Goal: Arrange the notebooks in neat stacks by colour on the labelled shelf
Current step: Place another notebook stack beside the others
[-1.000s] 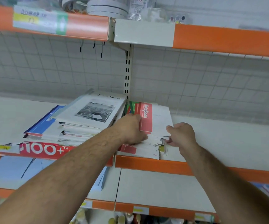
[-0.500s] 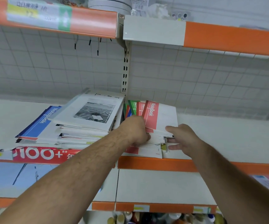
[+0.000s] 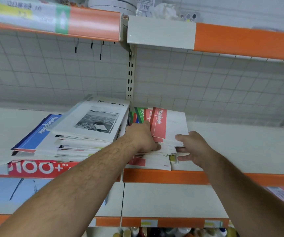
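**Both hands on the notebook stack**

The stack (image 3: 167, 149) sits on the shelf (image 3: 240, 147), its near edge ragged. Its top notebook (image 3: 172, 127) is white with a red "NoteBook" band, and a green one (image 3: 140, 112) fans out behind. The left hand (image 3: 141, 135) grips the stack's left side, fingers curled. The right hand (image 3: 194, 146) pinches the near right corner, thumb on top. A taller pile (image 3: 95, 120) lies just beside.

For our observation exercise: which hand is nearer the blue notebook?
Left. The left hand lies right of the blue notebook, past the photo-cover book; the right hand is farther right.
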{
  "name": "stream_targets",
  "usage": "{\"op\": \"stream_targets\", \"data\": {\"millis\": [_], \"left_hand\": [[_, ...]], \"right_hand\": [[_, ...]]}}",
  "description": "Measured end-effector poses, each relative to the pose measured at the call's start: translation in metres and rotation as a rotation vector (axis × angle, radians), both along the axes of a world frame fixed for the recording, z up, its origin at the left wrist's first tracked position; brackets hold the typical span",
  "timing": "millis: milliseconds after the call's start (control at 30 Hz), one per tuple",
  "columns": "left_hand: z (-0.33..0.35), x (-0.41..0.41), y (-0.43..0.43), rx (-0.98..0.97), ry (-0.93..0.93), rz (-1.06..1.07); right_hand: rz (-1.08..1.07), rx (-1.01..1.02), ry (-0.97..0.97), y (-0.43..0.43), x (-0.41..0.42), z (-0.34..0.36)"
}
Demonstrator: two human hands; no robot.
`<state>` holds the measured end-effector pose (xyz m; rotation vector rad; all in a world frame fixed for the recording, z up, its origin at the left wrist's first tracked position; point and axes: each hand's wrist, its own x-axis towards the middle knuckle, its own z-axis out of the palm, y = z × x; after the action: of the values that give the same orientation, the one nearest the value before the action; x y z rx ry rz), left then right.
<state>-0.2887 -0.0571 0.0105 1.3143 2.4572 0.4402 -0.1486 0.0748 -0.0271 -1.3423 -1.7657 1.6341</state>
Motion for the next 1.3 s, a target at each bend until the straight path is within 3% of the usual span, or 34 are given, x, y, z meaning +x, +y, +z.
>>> {"op": "stream_targets", "data": {"millis": [267, 600, 867, 1000, 1100, 1300], "left_hand": [[0.001, 0.001, 0.010, -0.027, -0.027, 0.004], [0.001, 0.013, 0.002, -0.044, 0.091, -0.077], [-0.003, 0.012, -0.001, -0.013, 0.133, -0.169], [-0.006, 0.010, 0.000, 0.006, 0.085, -0.145], [-0.005, 0.009, 0.000, -0.027, 0.148, -0.160], [-0.004, 0.009, -0.005, -0.062, 0.201, -0.204]], "right_hand": [[-0.014, 0.015, 0.042, 0.001, 0.008, 0.002], [-0.293, 0.305, -0.061, 0.011, 0.007, 0.006], [-0.228, 0.089, 0.036, 0.007, 0.016, 0.010], [-0.355, 0.116, 0.047, 0.013, 0.024, 0.011], [-0.431, 0.124, 0.091, 0.017, 0.032, 0.014], [-0.326, 0.115, 0.118, 0.012, 0.032, 0.013]]}}
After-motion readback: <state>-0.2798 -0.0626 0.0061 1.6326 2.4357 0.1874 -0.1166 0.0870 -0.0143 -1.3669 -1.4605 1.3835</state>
